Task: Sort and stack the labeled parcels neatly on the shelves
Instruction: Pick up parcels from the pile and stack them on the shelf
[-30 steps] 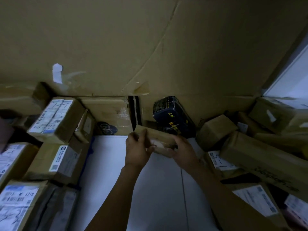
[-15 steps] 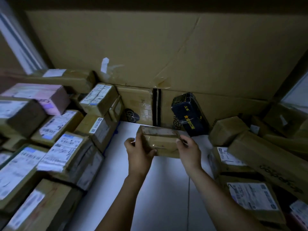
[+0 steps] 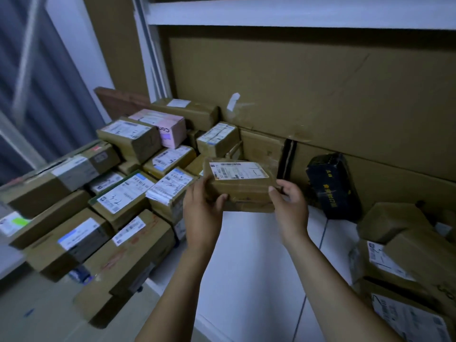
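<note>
A white shelf (image 3: pixel 259 255) is stretching back to a sheet of brown cardboard (image 3: pixel 296 82) lining its rear. Both hands are holding a small brown parcel (image 3: pixel 240 186) over the shelf near the middle, its label facing up. The left hand (image 3: pixel 202 213) is gripping the left end, thumb curled across the front; the right hand (image 3: pixel 291 208) is pinching the right end. At nine o'clock from the parcel, a pile of labelled boxes (image 3: pixel 128 193) is crowding the shelf, with a pink box (image 3: pixel 162 127) sitting at eleven. At three o'clock a dark blue pack (image 3: pixel 333 186) is leaning on the cardboard, and more boxes (image 3: pixel 394 243) are lying at four.
</note>
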